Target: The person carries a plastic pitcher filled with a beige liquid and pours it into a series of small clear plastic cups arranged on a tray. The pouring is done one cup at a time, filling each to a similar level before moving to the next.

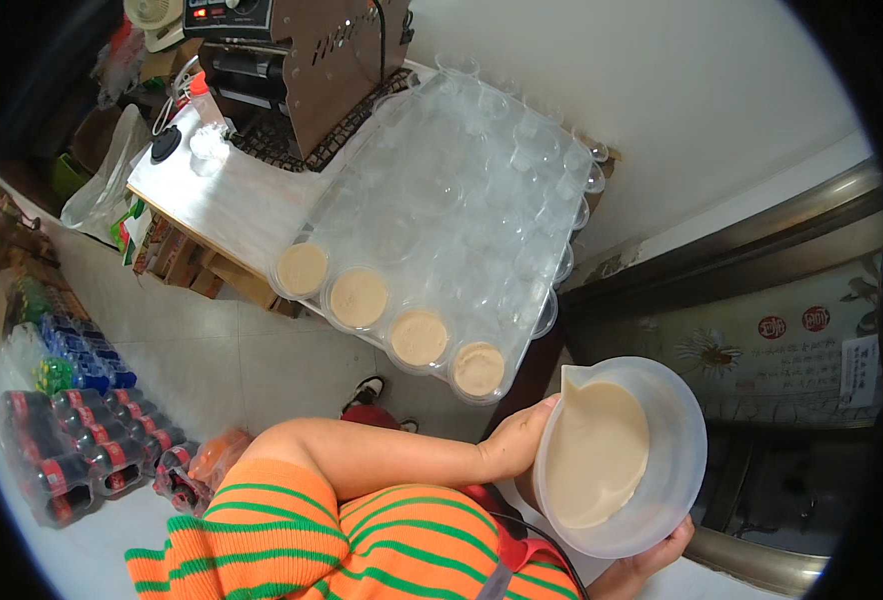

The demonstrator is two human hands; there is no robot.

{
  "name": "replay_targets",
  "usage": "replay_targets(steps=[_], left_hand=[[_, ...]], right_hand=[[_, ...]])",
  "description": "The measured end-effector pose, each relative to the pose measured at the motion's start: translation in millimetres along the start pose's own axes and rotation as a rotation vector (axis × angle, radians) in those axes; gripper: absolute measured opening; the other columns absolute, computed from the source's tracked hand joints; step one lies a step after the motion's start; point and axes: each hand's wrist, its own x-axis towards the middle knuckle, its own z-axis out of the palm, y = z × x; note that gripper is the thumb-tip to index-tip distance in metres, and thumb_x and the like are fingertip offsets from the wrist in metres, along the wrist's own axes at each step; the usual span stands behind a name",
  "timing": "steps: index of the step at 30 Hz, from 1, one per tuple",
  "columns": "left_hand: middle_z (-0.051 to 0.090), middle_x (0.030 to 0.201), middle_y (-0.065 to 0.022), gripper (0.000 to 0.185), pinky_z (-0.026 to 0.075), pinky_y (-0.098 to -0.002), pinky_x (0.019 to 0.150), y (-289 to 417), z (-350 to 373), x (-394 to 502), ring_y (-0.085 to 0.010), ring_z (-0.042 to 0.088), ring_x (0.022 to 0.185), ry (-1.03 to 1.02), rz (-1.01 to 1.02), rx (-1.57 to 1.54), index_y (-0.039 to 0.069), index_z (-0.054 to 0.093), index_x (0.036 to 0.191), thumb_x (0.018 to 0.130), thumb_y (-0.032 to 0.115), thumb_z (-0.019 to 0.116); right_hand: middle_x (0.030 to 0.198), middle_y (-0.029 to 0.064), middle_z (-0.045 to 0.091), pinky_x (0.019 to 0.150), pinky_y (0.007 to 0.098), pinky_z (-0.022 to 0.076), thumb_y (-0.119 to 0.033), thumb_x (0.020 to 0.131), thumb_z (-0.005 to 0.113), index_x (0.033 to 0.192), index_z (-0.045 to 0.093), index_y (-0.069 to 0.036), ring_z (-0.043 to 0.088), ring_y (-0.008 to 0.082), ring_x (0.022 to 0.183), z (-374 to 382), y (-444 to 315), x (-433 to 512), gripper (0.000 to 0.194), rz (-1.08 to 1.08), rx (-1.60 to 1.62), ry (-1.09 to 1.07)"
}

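Note:
Both my hands hold a large translucent plastic pitcher [674, 465], tilted with its spout toward the upper left. A pool of beige liquid [595, 450] lies inside it. My left hand [518, 442] grips the wall near the spout, and my right hand [655, 551] supports the lower right side, its fingers partly hidden. Beyond the pitcher, many clear plastic cups [441, 187] stand packed on a table. Along the near edge, several cups hold beige liquid, from the left one [303, 270] to the right one [479, 370], which is nearest the spout. No stream shows between spout and cups.
A brown-sided machine [336, 82] with a lit red indicator stands on the white tabletop [239, 210]. Near it are a red-capped bottle [205, 101] and a black lid [165, 143]. Packs of dark drink bottles [89, 442] occupy the floor at left. A metal-framed glass panel [726, 345] borders the right.

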Motion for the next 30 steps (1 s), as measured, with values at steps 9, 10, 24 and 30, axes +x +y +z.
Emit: replay_targets(steps=[9,10,24,30], left_hand=[[0.053,0.115,-0.0126,0.052,0.032,-0.0297,0.094,10.5,0.2,27.4,-0.0205,0.046,0.108,-0.104,0.165,0.292,0.001,0.045,0.120,0.093,0.037,0.020],[0.053,0.115,-0.0123,0.052,0.032,-0.0296,0.094,10.3,1.6,28.2,-0.0201,0.047,0.108,-0.076,0.116,0.265,0.001,0.046,0.119,0.093,0.038,0.021],[0.055,0.112,-0.0107,0.058,0.035,-0.0289,0.090,-18.2,1.7,67.2,-0.0169,0.049,0.103,0.070,0.139,0.132,-0.001,0.050,0.116,0.091,0.045,0.024],[0.056,0.107,-0.0079,0.053,0.038,-0.0275,0.086,-51.5,4.3,96.1,-0.0141,0.050,0.098,0.115,0.328,0.213,0.003,0.049,0.116,0.090,0.044,0.029]], right_hand=[[0.082,0.0081,0.053,0.060,0.0267,0.0402,-0.010,0.080,0.046,0.074,0.053,0.001,0.049,0.0143,0.074,-8.5,28.7,26.6,0.014,0.082,0.077,-0.077],[0.083,0.0081,0.053,0.061,0.0267,0.0405,-0.011,0.080,0.045,0.075,0.053,0.001,0.049,0.0140,0.075,-10.6,29.9,31.8,0.015,0.119,0.110,-0.143],[0.047,-0.0043,0.033,0.043,0.0209,0.0212,-0.015,0.078,0.037,0.050,0.035,-0.009,0.030,0.0049,0.045,42.7,22.2,95.2,0.028,0.364,0.320,-0.087],[0.043,-0.0049,0.029,0.040,0.0206,0.0170,-0.016,0.078,0.035,0.049,0.030,-0.012,0.026,0.0040,0.040,45.8,33.6,117.7,0.030,0.386,0.406,-0.279]])
